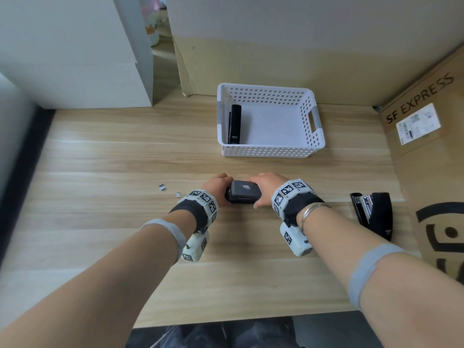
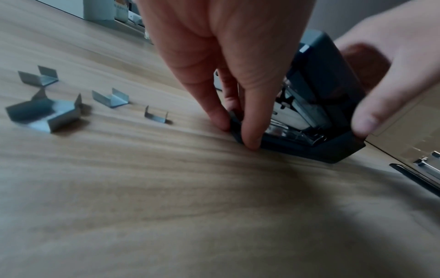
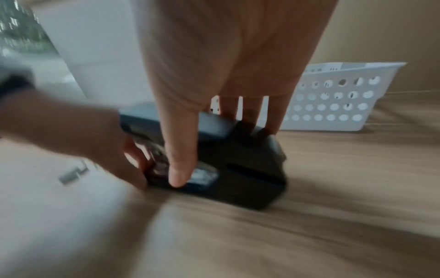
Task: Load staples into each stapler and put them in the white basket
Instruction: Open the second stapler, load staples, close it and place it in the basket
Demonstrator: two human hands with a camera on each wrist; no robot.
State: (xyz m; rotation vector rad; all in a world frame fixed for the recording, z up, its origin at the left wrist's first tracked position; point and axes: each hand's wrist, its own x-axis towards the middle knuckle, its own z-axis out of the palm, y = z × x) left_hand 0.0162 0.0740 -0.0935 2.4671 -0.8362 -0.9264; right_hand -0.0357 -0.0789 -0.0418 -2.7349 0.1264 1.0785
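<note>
A dark grey stapler [image 1: 243,194] [image 2: 316,105] [image 3: 238,159] lies on the wooden table [image 1: 125,234] between both hands. My left hand [image 1: 218,189] [image 2: 238,120] pinches its left end at the base with thumb and finger. My right hand [image 1: 266,189] [image 3: 214,131] grips its right part, thumb on the near side and fingers over the far side. A black stapler [image 1: 235,124] lies inside the white basket [image 1: 268,151] [image 3: 333,105] at its left wall. Another black stapler [image 1: 374,212] lies open at the right. Loose staple pieces [image 1: 162,187] [image 2: 47,112] lie left of my left hand.
A brown cardboard box [image 1: 431,172] marked SF EXPRESS stands along the table's right side, close to the open stapler. A white cabinet [image 1: 75,59] fills the far left corner. Cardboard [image 1: 276,66] lines the wall behind the basket.
</note>
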